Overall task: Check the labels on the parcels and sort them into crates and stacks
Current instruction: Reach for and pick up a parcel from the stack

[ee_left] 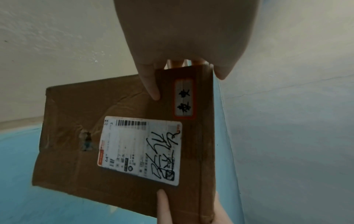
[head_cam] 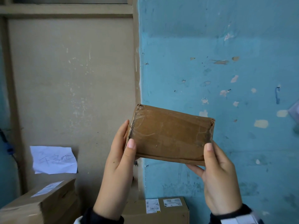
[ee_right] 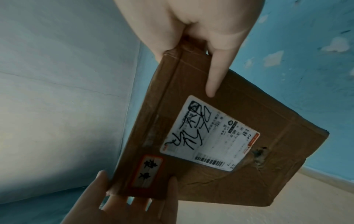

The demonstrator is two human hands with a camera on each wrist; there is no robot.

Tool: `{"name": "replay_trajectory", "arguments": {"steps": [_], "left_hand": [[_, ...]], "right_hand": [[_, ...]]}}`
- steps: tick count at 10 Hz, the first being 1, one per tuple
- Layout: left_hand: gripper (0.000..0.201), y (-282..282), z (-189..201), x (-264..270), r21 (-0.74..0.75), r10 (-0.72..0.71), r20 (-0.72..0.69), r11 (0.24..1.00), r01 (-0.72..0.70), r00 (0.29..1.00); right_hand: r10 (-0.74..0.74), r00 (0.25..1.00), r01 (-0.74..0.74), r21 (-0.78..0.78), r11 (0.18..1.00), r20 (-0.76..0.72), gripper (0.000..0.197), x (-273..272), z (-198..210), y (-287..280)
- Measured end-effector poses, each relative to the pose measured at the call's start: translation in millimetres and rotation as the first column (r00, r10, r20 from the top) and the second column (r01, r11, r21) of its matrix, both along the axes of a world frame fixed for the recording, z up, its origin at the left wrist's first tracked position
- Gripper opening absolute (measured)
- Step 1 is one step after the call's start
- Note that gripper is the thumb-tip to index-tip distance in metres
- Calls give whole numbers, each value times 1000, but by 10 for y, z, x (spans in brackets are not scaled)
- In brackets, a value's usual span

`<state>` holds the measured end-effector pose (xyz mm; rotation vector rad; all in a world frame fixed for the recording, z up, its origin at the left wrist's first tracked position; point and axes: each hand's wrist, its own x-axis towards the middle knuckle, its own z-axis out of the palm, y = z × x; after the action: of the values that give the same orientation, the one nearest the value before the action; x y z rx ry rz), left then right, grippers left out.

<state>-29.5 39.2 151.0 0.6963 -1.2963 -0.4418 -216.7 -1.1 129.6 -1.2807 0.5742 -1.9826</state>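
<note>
Brown parcel [head_cam: 169, 135] is gripped at its ends by the left hand [head_cam: 118, 165] and right hand [head_cam: 221, 180], above two cardboard boxes [head_cam: 155, 210].

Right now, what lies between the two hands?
Only the brown parcel, held at its ends by left hand and right hand; the head view shows it.

The parcel [head_cam: 169, 135] is brown cardboard, creased, wrapped in glossy clear tape. Its shipping label [ee_left: 141, 150] is smooth white paper with marker scrawl. The blue wall [head_cam: 226, 70] is matt paint, chipped. The note [head_cam: 54, 160] is crumpled paper.
</note>
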Motion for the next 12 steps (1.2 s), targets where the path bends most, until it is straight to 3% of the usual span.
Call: {"name": "replay_trajectory", "arguments": {"steps": [1, 2, 3, 4, 5, 6, 7, 8, 9, 10, 11, 12], "left_hand": [[46, -7, -1, -23, -8, -35, -2, 999, 35, 999], [46, -39, -17, -43, -21, -37, -5, 999, 37, 999], [43, -158, -50, -7, 79, 26, -20, 997, -24, 999], [59, -342, -62, 109, 158, 185, 29, 969, -188, 982], [52, -488, -22, 300, 219, 314, 34, 924, -314, 949], [54, -541, 35, 480, 338, 355, 12, 879, -338, 935], [53, -541, 50, 657, 479, 302, -106, 851, -218, 947], [32, -570, -1, 804, 523, 144, -387, 848, 88, 911], [39, -626, -159, 891, 453, -23, -587, 819, 352, 809], [37, -645, -313, 902, 444, -70, -637, 781, 439, 768], [25, -685, -316, 761, 563, -31, -608, 688, 459, 793], [36, -556, -317, 530, 707, 49, -396, 653, 271, 917]], "right_hand": [[41, 995, -45, 46, 998, 93, 48, -14, -53, -56], [85, 976, -107, 103, 989, 199, 37, -46, -93, -125], [134, 941, -189, 156, 970, 310, 56, -93, -126, -196], [259, 896, -328, 143, 934, 362, 36, -198, -141, -261], [328, 856, -421, 171, 891, 399, 40, -292, -145, -312], [349, 832, -467, 206, 860, 432, 47, -406, -174, -380], [380, 812, -509, 218, 833, 443, 33, -467, -180, -374], [413, 808, -536, 233, 811, 420, 43, -497, -210, -410], [409, 802, -545, 253, 799, 436, 35, -479, -188, -396], [406, 785, -568, 280, 774, 468, 27, -449, -208, -413], [449, 753, -623, 302, 721, 482, 11, -421, -237, -425], [511, 707, -675, 254, 692, 489, 78, -401, -327, -496]]}}
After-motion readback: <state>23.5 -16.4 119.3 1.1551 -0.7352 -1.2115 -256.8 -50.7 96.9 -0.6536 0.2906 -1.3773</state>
